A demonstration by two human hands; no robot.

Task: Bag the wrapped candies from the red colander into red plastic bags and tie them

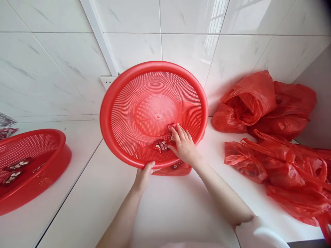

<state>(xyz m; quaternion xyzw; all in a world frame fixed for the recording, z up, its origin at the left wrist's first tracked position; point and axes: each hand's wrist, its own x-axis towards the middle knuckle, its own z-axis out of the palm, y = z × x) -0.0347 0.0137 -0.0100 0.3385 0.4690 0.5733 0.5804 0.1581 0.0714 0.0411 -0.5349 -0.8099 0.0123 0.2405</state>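
Observation:
A large round red plastic colander [158, 86] is tilted toward me, so its perforated inside shows. My left hand [144, 175] grips its near rim, with the thumb on top of the edge. Inside the lower right part lie a few small dark-red wrapped packets [160, 146]. My right hand [184, 146] reaches over the rim among these packets, fingers stretched out and thumb apart, touching them; its palm side is hidden. Beneath the near edge of the colander, a red plastic bag [172, 171] shows in part, with a packet visible in it.
On the left, a second red basket [62, 155] holds several dark packets [18, 164]. Red plastic bags [248, 100] stand against the tiled wall [129, 17] at the right, with more tied red bags [284, 165] nearer. A wall socket [107, 81] sits behind the colander. The white counter [85, 203] has a seam.

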